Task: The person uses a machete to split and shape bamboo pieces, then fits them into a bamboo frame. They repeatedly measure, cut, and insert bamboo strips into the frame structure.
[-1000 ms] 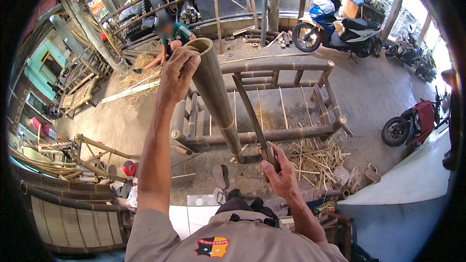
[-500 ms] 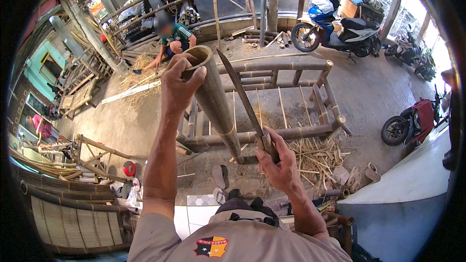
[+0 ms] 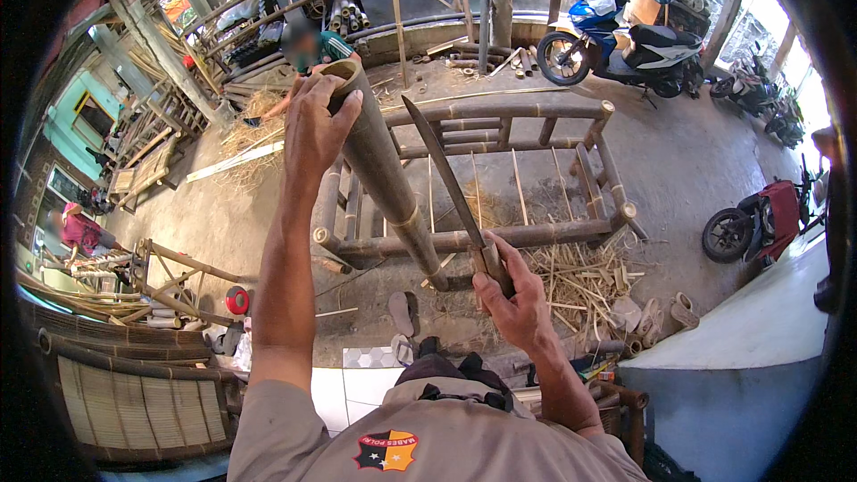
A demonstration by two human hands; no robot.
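A thick, hollow bamboo pole (image 3: 386, 170) stands tilted in front of me, its open top toward the far left and its lower end near the floor. My left hand (image 3: 320, 116) grips the rim of that top end, with the thumb at the opening and the fingers over the far side. In my right hand (image 3: 511, 293) is a machete (image 3: 446, 174), held by its wooden handle. Its long, dark blade points up and away, to the right of the pole and apart from it. Behind both lies a bamboo bench frame (image 3: 527, 236) with thin slats across it.
Split bamboo scraps (image 3: 585, 286) litter the floor beside the frame. Sandals (image 3: 402, 312) lie near my feet. A person in a green shirt (image 3: 323, 49) crouches at the far left; another in pink (image 3: 80, 228) sits further left. A blue-and-white scooter (image 3: 620, 40) is parked at the back right.
The pole's top end and my left hand have shifted slightly left and upward in view. My right hand and the machete have hardly moved.
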